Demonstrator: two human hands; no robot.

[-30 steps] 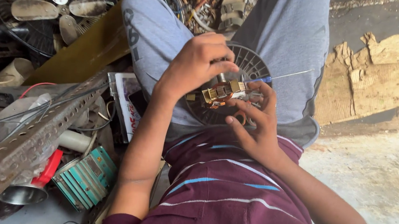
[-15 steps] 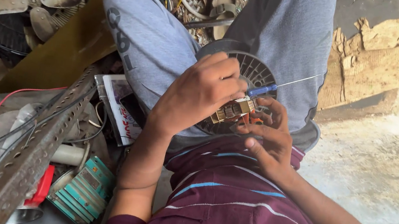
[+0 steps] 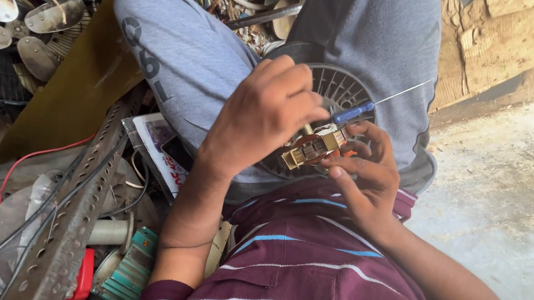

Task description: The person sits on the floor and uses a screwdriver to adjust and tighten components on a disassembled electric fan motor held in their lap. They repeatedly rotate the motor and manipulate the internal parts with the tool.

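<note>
Rough concrete floor (image 3: 517,206) on the right side of the frame, a crumbling stone wall (image 3: 498,43) at upper right, and a big heap of scrap all down the left. The person sits with grey trousers (image 3: 209,65) and a maroon striped shirt (image 3: 304,280) filling the middle and bottom.

Dead centre, resting on the lap, there's a black round fan motor housing (image 3: 338,87) with a ribbed grille. On top of it, just right of centre, sits a small brass-coloured coil part (image 3: 312,148). The left hand (image 3: 261,118) comes down over the housing, its fingers curled together around a blue-handled screwdriver (image 3: 356,112) whose thin metal shaft pokes up toward the upper right. The right hand (image 3: 364,174) is just below and right of the coil part, fingers bent and touching its edge; can't tell if it's really pinching it or only steadying it.

Over in the junk pile: grey fan blades (image 3: 0,15) at upper left, a perforated metal angle bar (image 3: 73,213) running diagonally at lower left, a red wire (image 3: 36,156) beside it, a teal ribbed part (image 3: 132,270) at the bottom, and a printed paper (image 3: 162,149) tucked under the leg.
</note>
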